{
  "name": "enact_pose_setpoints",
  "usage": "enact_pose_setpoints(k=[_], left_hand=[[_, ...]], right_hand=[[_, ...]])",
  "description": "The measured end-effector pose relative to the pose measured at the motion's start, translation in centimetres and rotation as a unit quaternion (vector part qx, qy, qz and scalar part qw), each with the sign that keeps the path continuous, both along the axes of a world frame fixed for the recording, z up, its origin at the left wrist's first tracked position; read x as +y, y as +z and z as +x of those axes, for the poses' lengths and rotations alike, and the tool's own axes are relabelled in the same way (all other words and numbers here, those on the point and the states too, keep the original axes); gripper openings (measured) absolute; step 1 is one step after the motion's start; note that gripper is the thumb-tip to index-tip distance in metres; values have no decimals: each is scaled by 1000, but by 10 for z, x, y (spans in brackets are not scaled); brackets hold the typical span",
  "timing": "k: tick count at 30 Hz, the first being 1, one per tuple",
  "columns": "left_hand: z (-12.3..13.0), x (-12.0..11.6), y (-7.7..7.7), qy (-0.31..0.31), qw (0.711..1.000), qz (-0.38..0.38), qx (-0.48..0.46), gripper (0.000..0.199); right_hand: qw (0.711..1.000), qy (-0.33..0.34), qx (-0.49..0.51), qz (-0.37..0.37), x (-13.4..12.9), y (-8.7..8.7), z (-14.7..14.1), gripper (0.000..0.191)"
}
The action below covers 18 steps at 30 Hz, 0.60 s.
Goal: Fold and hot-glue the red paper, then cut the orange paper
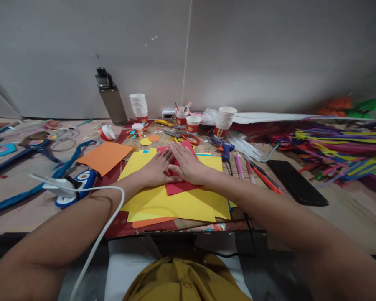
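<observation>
Flat fingers of the left hand (156,169) and right hand (189,166), unclenched, cover red paper (181,189), likely light, easily creased, best held by its edges; yellow sheets (175,205) lie beneath.

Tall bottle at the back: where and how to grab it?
Mid-body, below the black lid, coming in from the near left. The bottle stands upright with long straight sides for the fingers; the wall is behind and the cup stack to its right. I'd stay above the tipped cup near its base.
</observation>
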<state>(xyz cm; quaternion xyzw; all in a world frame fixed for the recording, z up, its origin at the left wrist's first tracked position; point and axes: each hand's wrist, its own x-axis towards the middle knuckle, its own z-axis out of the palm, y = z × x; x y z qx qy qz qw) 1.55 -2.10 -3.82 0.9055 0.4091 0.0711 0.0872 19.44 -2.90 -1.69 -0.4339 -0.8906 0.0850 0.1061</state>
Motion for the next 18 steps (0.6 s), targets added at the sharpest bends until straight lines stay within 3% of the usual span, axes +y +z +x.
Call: enact_pose_setpoints(k=[7,18], left_hand=[[-2,-1,0,17,999,-9,37,112],[0,-5,8,40,997,-23,68,107]], right_hand=[[997,-12,-78,16,5,-23,15,79],[993,-10,-113,40,-2,-22,28,82]])
